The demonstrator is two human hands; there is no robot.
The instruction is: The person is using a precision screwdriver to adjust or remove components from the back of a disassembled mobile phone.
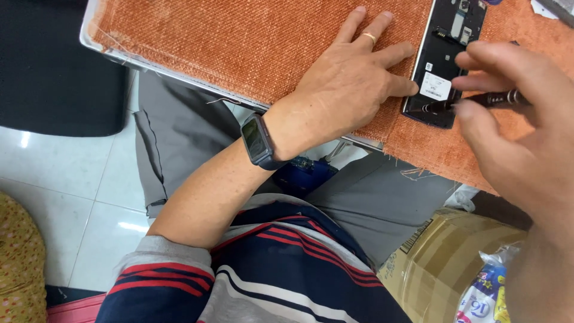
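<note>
While the one opened black phone chassis [445, 60] lies near the front edge of the tabletop's rough orange woven cloth [239, 42], I see my left hand [350, 78] spread flat, fingers loose, pressing beside it. My right hand [520, 137] pinches one slim black metal screwdriver [478, 100], tip on the chassis's lower end. Open cloth stretches leftward.

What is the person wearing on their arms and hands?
The left hand is bare except for a gold ring on one finger. A dark rectangular smartwatch wraps the left wrist. The left sleeve, grey with red and navy stripes, is pushed up the arm. The right hand wears no ring, watch or sleeve that shows.
</note>
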